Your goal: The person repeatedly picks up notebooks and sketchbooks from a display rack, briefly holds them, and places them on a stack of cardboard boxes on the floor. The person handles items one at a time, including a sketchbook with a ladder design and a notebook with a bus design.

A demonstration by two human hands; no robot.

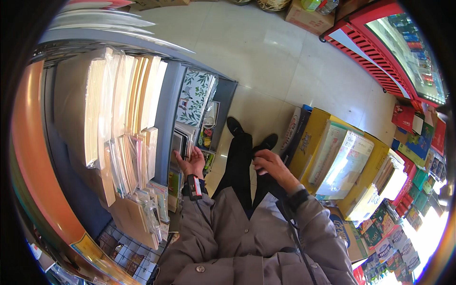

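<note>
My left hand (192, 162) is at the lower shelf, its fingers spread beside a row of thin plastic-wrapped items (186, 132); whether a fingertip touches them I cannot tell. Above that hand in the picture, a pad or board with a green leaf pattern (194, 98) stands on the same shelf. My right hand (268, 162) hangs over my right leg, fingers loosely bent, with nothing visible in it. Wrapped wooden boards or canvases (123, 96) stand upright on the shelf to the left. Each wrist wears a dark band with a cable.
Yellow cartons (317, 124) hold sketch pads (343, 164) at my right. A grey metal shelf unit (171, 92) runs along my left. A red-framed glass cooler (377, 57) and a cardboard box (309, 17) stand farther off on the tiled floor (256, 46). Packaged goods lie at lower right.
</note>
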